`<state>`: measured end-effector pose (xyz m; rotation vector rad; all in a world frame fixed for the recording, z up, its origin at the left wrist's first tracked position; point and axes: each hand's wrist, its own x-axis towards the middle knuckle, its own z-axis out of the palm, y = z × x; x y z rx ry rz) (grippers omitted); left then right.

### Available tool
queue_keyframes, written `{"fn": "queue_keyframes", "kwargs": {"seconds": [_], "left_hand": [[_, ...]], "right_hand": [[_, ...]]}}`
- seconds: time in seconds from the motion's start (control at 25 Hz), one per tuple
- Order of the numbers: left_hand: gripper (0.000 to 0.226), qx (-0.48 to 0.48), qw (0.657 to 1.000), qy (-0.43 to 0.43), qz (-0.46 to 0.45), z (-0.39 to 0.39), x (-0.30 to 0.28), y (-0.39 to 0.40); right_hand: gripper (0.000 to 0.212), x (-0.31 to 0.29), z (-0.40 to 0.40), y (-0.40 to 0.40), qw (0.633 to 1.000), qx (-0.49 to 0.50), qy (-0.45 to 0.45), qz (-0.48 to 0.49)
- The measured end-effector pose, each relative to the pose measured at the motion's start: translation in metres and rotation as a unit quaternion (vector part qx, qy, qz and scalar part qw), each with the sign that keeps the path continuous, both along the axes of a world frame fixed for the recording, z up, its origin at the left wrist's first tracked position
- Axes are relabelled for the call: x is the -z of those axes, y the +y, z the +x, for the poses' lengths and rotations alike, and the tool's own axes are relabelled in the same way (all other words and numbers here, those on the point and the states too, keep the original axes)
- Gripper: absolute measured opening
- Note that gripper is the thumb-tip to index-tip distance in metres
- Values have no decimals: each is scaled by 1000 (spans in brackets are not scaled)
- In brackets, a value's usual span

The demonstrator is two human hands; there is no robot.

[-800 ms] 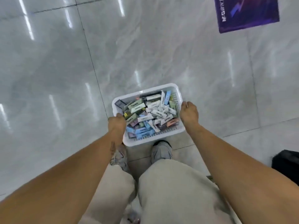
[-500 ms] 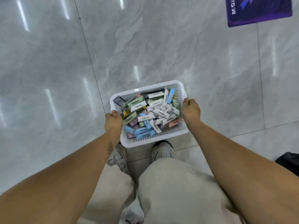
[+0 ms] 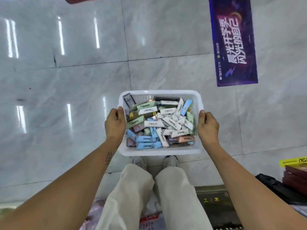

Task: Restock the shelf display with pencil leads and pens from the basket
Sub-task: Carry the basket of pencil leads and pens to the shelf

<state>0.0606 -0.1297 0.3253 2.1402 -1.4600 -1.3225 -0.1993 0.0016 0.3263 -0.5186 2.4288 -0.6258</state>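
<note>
While both hands (image 3: 115, 125) grip it, basket (image 3: 159, 151) holds lead packs (image 3: 172, 123).

One white basket (image 3: 159, 151), held by two hands: left hand (image 3: 115, 125) and right hand (image 3: 207, 127). Inside the basket, too many little packs (image 3: 153, 124) to count, in white, blue, green and pink. Below the basket, two shoes (image 3: 171, 161); above it to the right, one purple sign (image 3: 232, 40).
</note>
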Motion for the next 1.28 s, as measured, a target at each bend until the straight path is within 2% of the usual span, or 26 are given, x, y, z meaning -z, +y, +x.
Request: {"fn": "queue_keyframes", "kwargs": {"seconds": [0.08,0.28,0.48,0.88,1.28], "left_hand": [[44,14,999,2,-34,11,-64,-33],[41,-36,993,71,-84,29,-189,-111],[47,-56,986,55,-150,20,-270,-196],[40,18,986,38,-164,-44,-340,-432],[36,9,979,33,-202,-87,-366,-740]], "right_hand": [[40,-64,6,-30,999,-8,2,-37],[42,-188,16,-117,993,-24,10,-115],[42,-270,2,-221,986,-48,37,-158],[45,-327,-74,-461,986,-42,-9,-159],[46,-361,-115,-766,982,-34,-20,-184]]}}
